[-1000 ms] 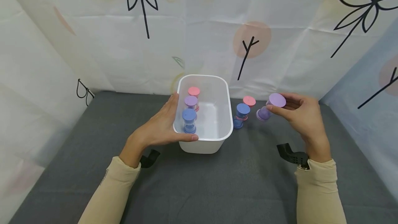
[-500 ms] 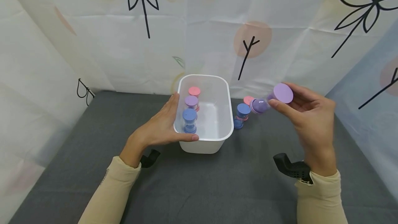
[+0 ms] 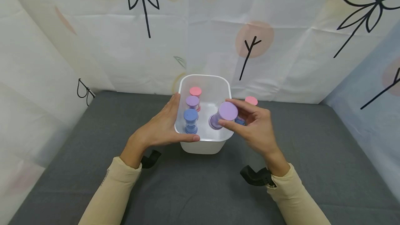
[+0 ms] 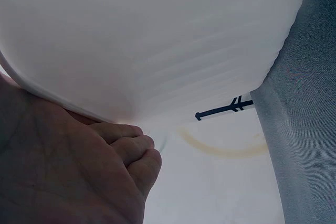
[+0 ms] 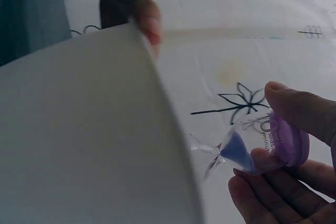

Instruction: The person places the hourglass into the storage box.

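Hourglass [image 3: 228, 111] of clear plastic with round purple caps, tilted, held within the outline of the white rectangular plastic bin [image 3: 203, 147], towards its near right corner; whether the lower cap touches the bin floor cannot be told. Right hand [image 3: 254, 124]: thumb and fingers clamped on the upper cap. Left hand [image 3: 159, 121]: thumb and fingers spread apart, resting against the bin's near left corner. Along the bin's left edge, from near to far, stand a blue-capped hourglass [image 3: 191, 115], a purple-capped hourglass [image 3: 192, 101] and a pink-capped hourglass [image 3: 195, 91], the farther two partly covered. Beyond the right edge, the right hand hides most of a second blue-capped hourglass [image 3: 240, 121] and a second pink-capped hourglass [image 3: 251, 100]. The bin stands near the back edge of a desk [image 3: 187, 190] under dark grey cloth, its near edge cut off. Pale fabric [image 3: 203, 27] printed with black line plants hangs behind. The right wrist view alone shows bluish sand [image 5: 237, 150] and partly legible lettering [image 5: 266, 135]; there the bin wall covers the hourglass's lower end. The dim left wrist view adds the bin's outer side, beside the left palm.
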Demonstrator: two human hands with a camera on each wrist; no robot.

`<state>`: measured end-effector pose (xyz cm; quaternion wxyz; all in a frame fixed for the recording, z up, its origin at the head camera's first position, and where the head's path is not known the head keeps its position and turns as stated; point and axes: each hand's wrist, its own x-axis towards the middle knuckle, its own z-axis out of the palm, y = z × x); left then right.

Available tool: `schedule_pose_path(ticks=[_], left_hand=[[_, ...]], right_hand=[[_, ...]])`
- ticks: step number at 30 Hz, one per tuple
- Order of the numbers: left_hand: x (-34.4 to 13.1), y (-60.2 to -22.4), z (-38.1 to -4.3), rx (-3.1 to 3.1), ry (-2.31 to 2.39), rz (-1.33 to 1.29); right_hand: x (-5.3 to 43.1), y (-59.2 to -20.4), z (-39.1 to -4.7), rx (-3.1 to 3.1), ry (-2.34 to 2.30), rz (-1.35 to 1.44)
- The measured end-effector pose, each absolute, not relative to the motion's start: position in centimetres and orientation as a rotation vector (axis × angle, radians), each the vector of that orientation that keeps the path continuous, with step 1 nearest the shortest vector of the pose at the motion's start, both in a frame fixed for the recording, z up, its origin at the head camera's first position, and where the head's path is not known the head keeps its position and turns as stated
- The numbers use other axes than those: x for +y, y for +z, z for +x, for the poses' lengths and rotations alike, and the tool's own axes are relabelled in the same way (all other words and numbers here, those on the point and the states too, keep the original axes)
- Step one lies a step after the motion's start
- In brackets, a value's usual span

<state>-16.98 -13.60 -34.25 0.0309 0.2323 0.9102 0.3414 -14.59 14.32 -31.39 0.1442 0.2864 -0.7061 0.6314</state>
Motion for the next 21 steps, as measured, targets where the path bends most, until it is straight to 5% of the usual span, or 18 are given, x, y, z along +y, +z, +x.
schedule_pose_path(ticks=[8,21], left_hand=[[-13.6,-34.3,-16.8,2.807,1.043,0.705],[-13.7,-34.3,-16.8,2.797,1.024,0.695]], right_hand=[[12.3,-33.7,-15.0,-2.317,1.603,0.887],[10.1,-31.5,-17.0,-2.824,1.078,1.068]])
